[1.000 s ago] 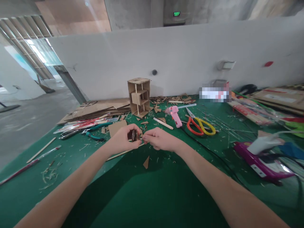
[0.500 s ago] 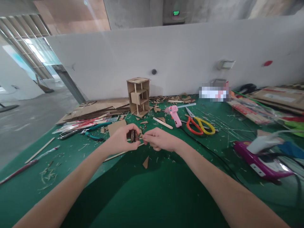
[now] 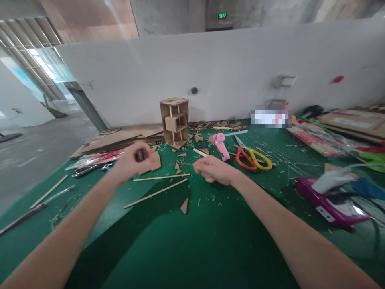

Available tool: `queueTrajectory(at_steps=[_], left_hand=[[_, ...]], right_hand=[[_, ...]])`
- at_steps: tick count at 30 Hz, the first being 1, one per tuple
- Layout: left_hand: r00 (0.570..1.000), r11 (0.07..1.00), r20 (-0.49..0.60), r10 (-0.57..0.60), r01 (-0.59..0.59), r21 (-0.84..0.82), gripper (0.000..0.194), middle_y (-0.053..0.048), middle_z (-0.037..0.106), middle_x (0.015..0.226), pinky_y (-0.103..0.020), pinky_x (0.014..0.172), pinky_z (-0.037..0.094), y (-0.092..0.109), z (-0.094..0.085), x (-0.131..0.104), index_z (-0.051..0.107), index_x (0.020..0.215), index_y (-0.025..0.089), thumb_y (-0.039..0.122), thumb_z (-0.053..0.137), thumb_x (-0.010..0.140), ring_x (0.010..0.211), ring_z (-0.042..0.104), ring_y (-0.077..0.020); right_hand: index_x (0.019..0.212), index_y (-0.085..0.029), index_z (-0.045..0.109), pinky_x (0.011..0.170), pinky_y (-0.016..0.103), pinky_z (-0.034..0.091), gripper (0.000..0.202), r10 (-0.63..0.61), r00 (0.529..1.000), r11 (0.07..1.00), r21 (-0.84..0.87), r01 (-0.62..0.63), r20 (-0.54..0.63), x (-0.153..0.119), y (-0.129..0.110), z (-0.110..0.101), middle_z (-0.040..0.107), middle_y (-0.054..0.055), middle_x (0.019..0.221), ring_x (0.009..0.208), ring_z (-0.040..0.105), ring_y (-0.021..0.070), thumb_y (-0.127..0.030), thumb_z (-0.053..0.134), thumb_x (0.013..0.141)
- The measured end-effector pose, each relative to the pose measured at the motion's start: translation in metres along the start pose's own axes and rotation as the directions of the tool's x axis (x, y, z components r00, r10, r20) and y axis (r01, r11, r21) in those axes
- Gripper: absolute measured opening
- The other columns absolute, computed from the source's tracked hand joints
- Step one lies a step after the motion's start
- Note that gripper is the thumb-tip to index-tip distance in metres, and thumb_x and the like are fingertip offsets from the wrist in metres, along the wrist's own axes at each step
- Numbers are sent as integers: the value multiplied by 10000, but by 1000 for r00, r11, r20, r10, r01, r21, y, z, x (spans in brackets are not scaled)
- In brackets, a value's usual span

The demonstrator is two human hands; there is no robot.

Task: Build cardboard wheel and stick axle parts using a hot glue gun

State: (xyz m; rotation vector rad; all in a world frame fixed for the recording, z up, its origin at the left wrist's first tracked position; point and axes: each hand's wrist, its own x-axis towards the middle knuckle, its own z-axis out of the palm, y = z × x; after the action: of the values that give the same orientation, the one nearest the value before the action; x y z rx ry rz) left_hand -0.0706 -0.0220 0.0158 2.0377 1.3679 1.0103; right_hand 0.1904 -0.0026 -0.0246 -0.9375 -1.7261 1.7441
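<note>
My left hand (image 3: 128, 162), smeared by motion, is closed round a small dark brown object (image 3: 140, 155) whose kind I cannot make out. Fingers pinched, my right hand (image 3: 215, 170) holds a thin brownish strip (image 3: 188, 163) that points left. Two thin wooden sticks lie on the table between and below the hands, an upper stick (image 3: 162, 177) and a lower stick (image 3: 155, 194). Beside my left fingers is a flat cardboard piece (image 3: 155, 161), partly covered. A cardboard scrap (image 3: 184, 206) lies nearer to me.
A cardboard shelf model (image 3: 176, 122) stands at the back wall. Right of it lie a pink glue gun (image 3: 221, 147) with its cord and scissors (image 3: 255, 157). A purple power strip (image 3: 327, 206) sits at right. Pliers, bagged sticks and cardboard sheets (image 3: 135, 134) lie at left.
My left hand has moved left and up with the dark object, away from my right hand. The right hand has shifted slightly right. The two sticks now show fully.
</note>
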Motion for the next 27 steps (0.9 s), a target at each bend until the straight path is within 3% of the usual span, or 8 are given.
queueTrajectory(at_steps=[2,6,10,13,16,18,21,27], left_hand=[[992,999,-122,-27,22,-36,230,21,543,719,-242,602,427,-3,-14,3,488,772,196,324,650,670,641,552,-124],[993,987,108,-41,23,159,247,21,559,671,-234,542,389,-6,-10,2,528,837,189,322,652,670,569,486,-111],[980,979,195,-28,-13,203,299,14,563,684,-248,553,404,-10,8,-1,531,887,196,387,647,688,585,518,-126],[966,978,253,-50,-4,208,337,13,573,683,-256,560,416,-15,13,-2,529,885,202,424,669,674,598,545,-137],[951,978,292,-100,40,206,394,0,589,716,-260,543,427,-22,15,0,529,868,200,467,705,638,613,567,-148],[939,976,293,-181,133,175,428,1,574,701,-258,506,433,-27,17,2,533,864,197,495,718,619,591,566,-150],[903,954,307,-301,289,84,442,26,511,654,-257,480,465,-33,20,4,529,868,196,521,712,631,570,547,-141],[882,930,353,-312,359,-74,417,14,513,707,-237,503,467,-28,21,3,531,878,175,481,713,661,615,539,-122]], right_hand=[[682,-180,470,378,179,147,314,-50,997,999,16,51,-57,1,2,-12,183,-124,465,394,132,41,-425,526,872],[690,-177,506,418,208,221,324,-128,965,935,-353,40,-230,5,7,-19,274,-84,489,407,243,61,-425,459,894],[715,-176,573,539,253,319,301,-301,895,570,-815,-108,-329,7,15,-18,575,37,685,614,510,136,-349,424,912],[844,-169,621,643,295,381,237,-327,900,322,-929,-181,-288,6,19,-18,640,107,866,816,567,211,-309,442,911],[1002,-144,626,811,379,401,233,-420,875,180,-967,-179,-240,6,17,-12,613,152,1057,993,523,272,-288,474,901],[1052,-141,620,883,406,381,252,-473,861,174,-978,-118,-188,5,14,-4,598,145,1090,1036,496,273,-288,482,901],[999,-150,640,884,375,387,236,-469,883,225,-968,113,-6,5,10,14,611,106,982,984,505,232,-297,477,912],[958,-183,688,827,342,397,203,-434,885,244,-924,295,168,8,12,44,601,78,950,919,485,208,-296,530,899]])
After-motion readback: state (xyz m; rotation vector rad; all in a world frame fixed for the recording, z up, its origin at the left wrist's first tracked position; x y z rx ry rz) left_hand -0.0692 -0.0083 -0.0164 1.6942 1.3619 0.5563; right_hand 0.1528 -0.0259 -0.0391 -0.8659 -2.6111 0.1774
